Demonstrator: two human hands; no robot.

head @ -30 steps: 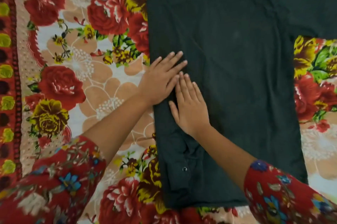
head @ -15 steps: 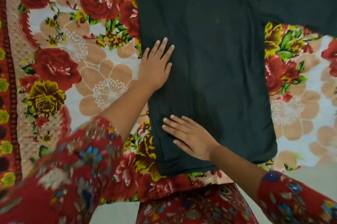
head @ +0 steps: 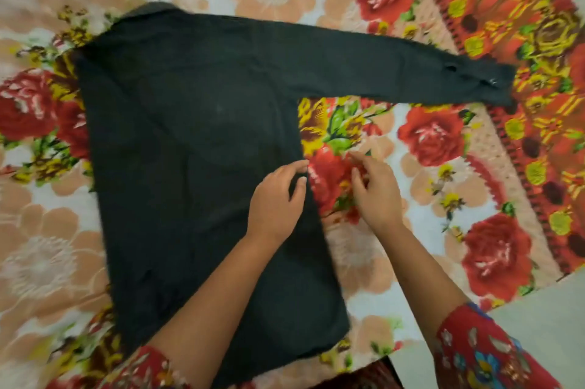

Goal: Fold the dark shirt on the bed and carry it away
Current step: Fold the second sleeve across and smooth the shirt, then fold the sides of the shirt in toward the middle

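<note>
**Surface.** A bed (head: 364,265) carries the work. It is covered by a floral bedspread (head: 443,186) in red, peach and yellow. A plain grey area (head: 538,335) shows past its lower right corner.

**Left hand** (head: 273,205). The fingers (head: 297,167) lie on the dark shirt (head: 190,167) at its right side edge. Forefinger and thumb sit either side of a small fold of cloth. Motion blur makes it impossible to tell whether that pinch is closed.

**Right hand** (head: 378,198). The fingers (head: 357,164) are loosely curled over the bedspread, just beside the same edge. They grasp nothing and do not touch the cloth.

**Shirt position.** The garment lies flat on the bed, with the collar (head: 148,10) at the far left and the hem toward the person. The right sleeve (head: 395,72) is fully extended across the bedspread. Its cuff (head: 487,81) reaches the patterned border (head: 522,141). No left sleeve is visible, and the left side edge runs straight.

**Status (judged from the layout).**
1. Done: the shirt is spread and smoothed. The left side has probably been folded in, given the straight edge and the hidden sleeve.
2. In hand: the right side fold, since both hands are at that edge.
3. Left: bring the right sleeve and side panel over the body, fold hem to collar, then lift the bundle and carry it off the bed.

The task appears less than half complete. The carrying stage has not begun.
</note>
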